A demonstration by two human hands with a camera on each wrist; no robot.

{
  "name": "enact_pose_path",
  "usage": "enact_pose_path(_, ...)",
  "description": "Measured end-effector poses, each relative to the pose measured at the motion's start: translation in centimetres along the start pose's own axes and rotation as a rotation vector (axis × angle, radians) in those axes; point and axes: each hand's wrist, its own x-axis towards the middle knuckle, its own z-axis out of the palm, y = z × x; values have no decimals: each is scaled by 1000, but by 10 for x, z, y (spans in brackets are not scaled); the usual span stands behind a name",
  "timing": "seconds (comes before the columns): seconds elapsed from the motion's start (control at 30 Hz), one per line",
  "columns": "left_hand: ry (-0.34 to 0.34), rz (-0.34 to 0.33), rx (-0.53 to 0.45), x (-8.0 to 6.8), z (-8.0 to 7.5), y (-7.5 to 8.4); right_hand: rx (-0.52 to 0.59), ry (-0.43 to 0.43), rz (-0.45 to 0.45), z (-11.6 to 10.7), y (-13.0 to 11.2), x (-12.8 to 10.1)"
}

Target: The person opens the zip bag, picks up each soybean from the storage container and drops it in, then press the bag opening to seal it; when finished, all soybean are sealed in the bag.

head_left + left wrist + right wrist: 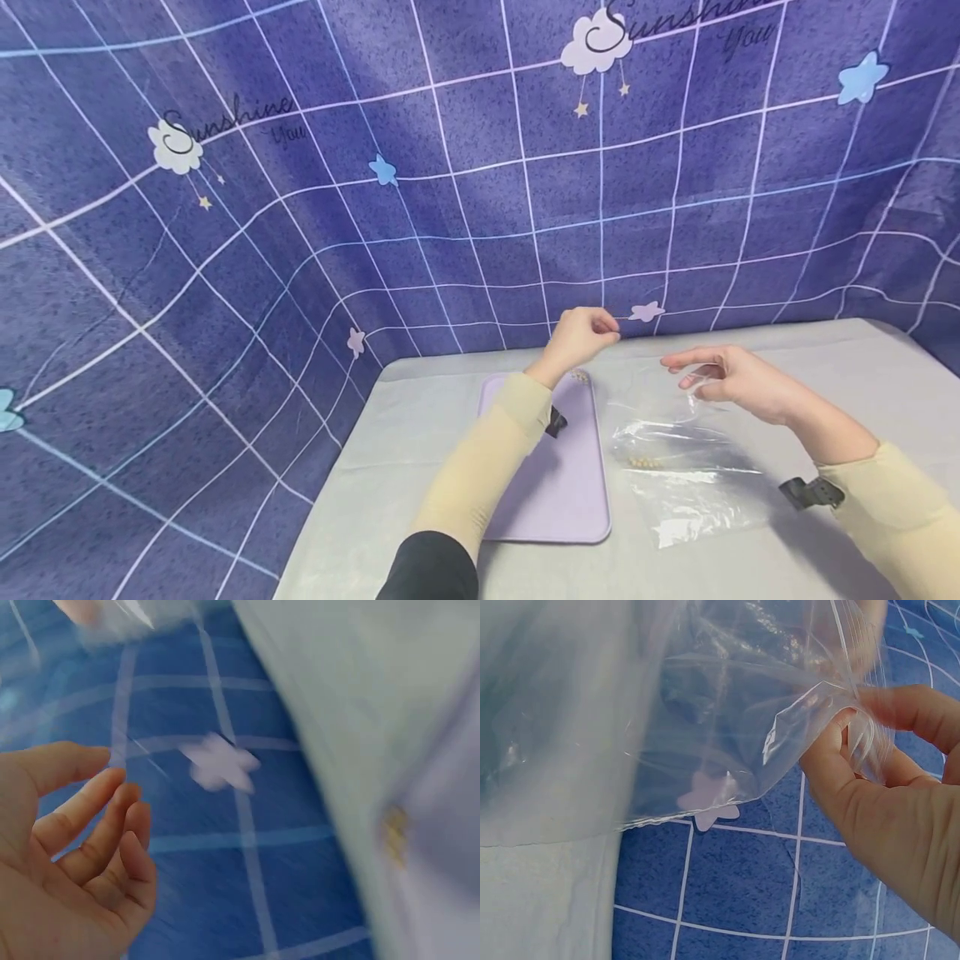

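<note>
The clear plastic bag [686, 475] lies on the grey table [420, 433], its upper edge lifted off the cloth and pinched in the grip of the right hand [738, 385]. In the right wrist view the thumb and fingers [832, 746] close on the bag's mouth, near its zip strip, and the crumpled film spreads away to the left over the table edge. The hand itself hovers above the table, the index finger stretched toward the left hand.

A few small beige beads [643, 461] sit inside the bag, low on its left side, resting on the table through the plastic.

The left hand [581, 336] is raised above the far end of the table, just left of the right hand and apart from it. Its fingertips are drawn together in the head view, and a thin pale line seems to run from them toward the wall, but whether they pinch anything cannot be told; the left wrist view is blurred and shows the fingers [90, 825] loosely curled over nothing visible.

Below the left forearm lies a lilac tray [558, 492], just beside the bag, with a small heap of pale beads [580, 377] at its far end.

Behind the table hangs a blue checked cloth [300, 208] printed with clouds and stars.
</note>
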Motion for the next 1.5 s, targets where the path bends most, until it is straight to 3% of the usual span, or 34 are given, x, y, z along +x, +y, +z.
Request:
enact_pose_path(0.13,13,-114,16,7,12,-40,6,5,21,-1,0,-1)
enact_pose_path(0.23,2,-186,44,4,21,-63,10,5,31,-2,0,-2)
enact_pose_path(0.47,-70,-255,106,-13,38,-86,3,8,35,-3,1,-3)
enact_pose_path(0.83,-111,-317,225,-15,55,-95,14,11,27,-4,3,-2)
enact_pose_path(1.23,-115,-354,246,-15,54,-95,15,12,41,-4,3,-1)
enact_pose_path(1.33,-125,-318,229,-14,49,-91,18,11,41,-3,2,-1)
enact_pose_path(1.5,-107,-204,169,-10,34,-70,15,13,43,-3,3,-1)
